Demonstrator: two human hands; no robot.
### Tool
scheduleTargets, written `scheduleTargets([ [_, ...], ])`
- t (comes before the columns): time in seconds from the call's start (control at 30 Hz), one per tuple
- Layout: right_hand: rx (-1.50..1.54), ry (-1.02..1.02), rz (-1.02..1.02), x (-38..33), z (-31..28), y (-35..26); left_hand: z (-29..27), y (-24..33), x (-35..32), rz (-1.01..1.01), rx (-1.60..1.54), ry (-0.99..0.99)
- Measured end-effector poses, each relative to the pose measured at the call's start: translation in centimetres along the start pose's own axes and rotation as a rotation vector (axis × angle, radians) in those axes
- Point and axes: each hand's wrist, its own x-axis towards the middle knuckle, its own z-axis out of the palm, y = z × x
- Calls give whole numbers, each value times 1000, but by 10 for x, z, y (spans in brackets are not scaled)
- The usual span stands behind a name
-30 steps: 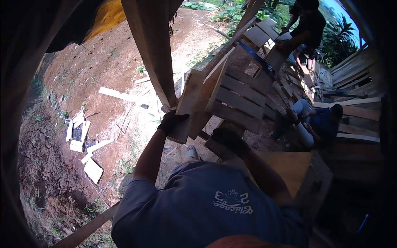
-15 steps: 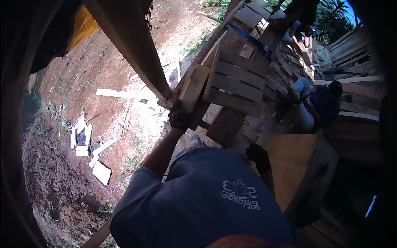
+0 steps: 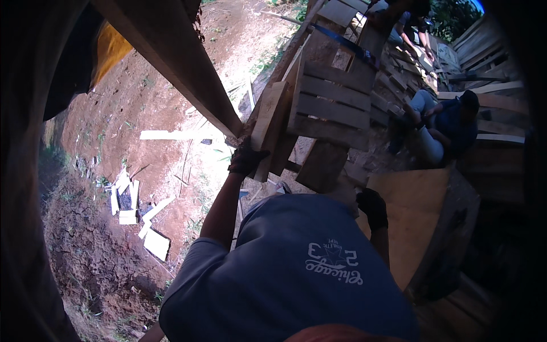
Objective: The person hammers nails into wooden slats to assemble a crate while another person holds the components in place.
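Fingers of my gloved left hand are clenched around the lower end of a wooden plank leaning against the pallet; arm extended forward. My right hand hangs loosely curled, grasping nothing, beside a plywood sheet.

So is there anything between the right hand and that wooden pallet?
Nothing visible. The gloved right hand hangs apart from the wooden pallet, with only a sloping board under the pallet near it. The left hand grips a plank.
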Motion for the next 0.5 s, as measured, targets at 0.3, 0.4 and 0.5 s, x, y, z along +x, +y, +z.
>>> scheduleTargets([
  [0.3, 113, 68, 141, 2, 41, -45, -60, -18, -26, -144, -711, -175],
  [0.4, 169, 13, 149, 10, 37, -32, -64, 5, -42, 12, -470, -12],
  [0.5, 78, 12, 202, 14, 37, -26, -20, -6, -42, 90, -135, 249],
])
